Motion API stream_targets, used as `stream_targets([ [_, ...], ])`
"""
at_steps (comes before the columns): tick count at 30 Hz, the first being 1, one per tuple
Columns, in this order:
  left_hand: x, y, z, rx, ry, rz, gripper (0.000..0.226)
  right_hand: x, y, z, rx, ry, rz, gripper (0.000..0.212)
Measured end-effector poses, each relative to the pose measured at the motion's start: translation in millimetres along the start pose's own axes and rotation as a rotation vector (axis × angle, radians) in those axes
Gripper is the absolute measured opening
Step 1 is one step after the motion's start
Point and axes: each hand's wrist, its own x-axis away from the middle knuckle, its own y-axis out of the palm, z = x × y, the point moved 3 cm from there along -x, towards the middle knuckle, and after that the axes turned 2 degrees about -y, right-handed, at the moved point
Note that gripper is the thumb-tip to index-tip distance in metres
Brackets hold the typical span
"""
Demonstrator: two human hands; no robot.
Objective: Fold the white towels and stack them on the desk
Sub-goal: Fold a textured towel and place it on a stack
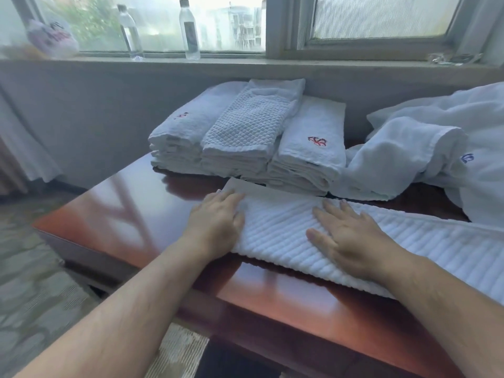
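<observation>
1. On the desk's [131, 214] near edge, both sets of fingers lie straight and flat, gripping nothing: the left hand [218, 222] presses the towel's [286, 241] left end, and the right hand [351, 241] is spread palm-down on its middle.
2. That ribbed towel lies folded into a long strip across the front of the desk, running off to the right.
3. Handling, I'd say: soft, thick, light, no slip, nothing to break. It'll sag if lifted by one corner, so take it at the left end or by both edges and fold it over on itself.
4. Just behind it sit the stacks [245, 143] of folded towels, three side by side, touching its far edge. That's tight; a careless fold could nudge them.
5. To the right, a loose heap [425, 148] of white cloth spills toward the strip and may crowd the fold.
6. Back on the sill, two bottles [189, 31] and a bag [53, 36] stand well clear.
</observation>
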Motion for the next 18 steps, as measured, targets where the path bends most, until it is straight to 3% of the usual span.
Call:
stream_targets([
  [3, 5, -11, -27, 0.275, -0.234, 0.171, 0.043, -4, 0, -3, 0.002, -0.019, 0.049, 0.07],
  [5, 12, -10, -42, 0.394, -0.34, 0.138, 0.036, -8, -2, -13, -0.014, -0.068, 0.108, 0.066],
  [7, 16, -9, -47, 0.42, -0.322, 0.101, 0.028, -14, 1, -29, -0.032, -0.125, 0.11, 0.063],
  [11, 17, -16, -47, 0.449, -0.305, 0.18, 0.022, -23, 14, -48, 0.024, -0.161, 0.066, 0.071],
  [14, 16, -20, -44, 0.375, -0.303, 0.164, 0.028, -22, 11, -45, 0.0, -0.163, 0.066, 0.072],
  [18, 18, -24, -19, 0.073, -0.179, 0.217, 0.045, -10, 4, -30, -0.038, -0.122, 0.088, 0.065],
])
